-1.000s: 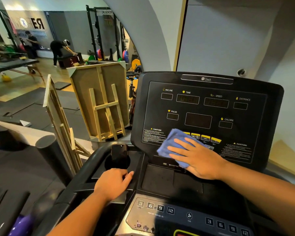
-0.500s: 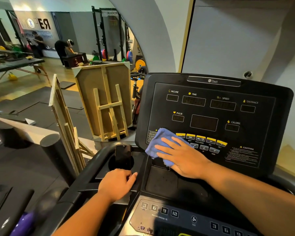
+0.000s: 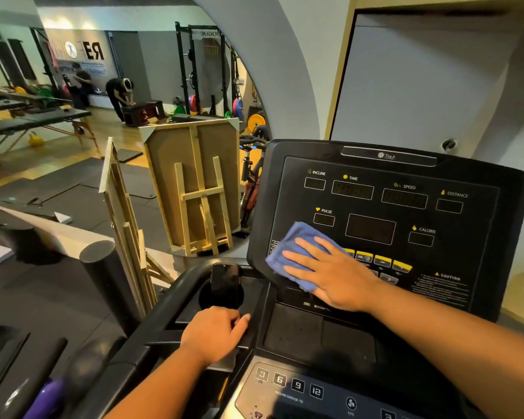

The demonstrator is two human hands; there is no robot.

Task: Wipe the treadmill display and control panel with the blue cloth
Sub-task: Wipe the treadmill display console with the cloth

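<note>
Nearest the wearer, below the upright treadmill display, lies the lower control panel with its incline keys 3, 6, 9 and 12; no cloth touches it, so this section is judged not yet wiped. Left of that panel and below the display, the left hand is curled closed over the black handrail, probably to steady the body while the other arm reaches forward. Just beyond this hand, a dark phone stands upright in the cup holder, clear of the wiping area. Further on, the right hand lies open and flat, fingers spread, pressing the blue cloth against the lower left corner of the display; the flat palm spreads pressure across the fabric. The cloth covers part of the left caution text and the first yellow button. The readout windows above it are unlit. Beyond the display, to its left, a wooden easel stands against a mirror.
</note>
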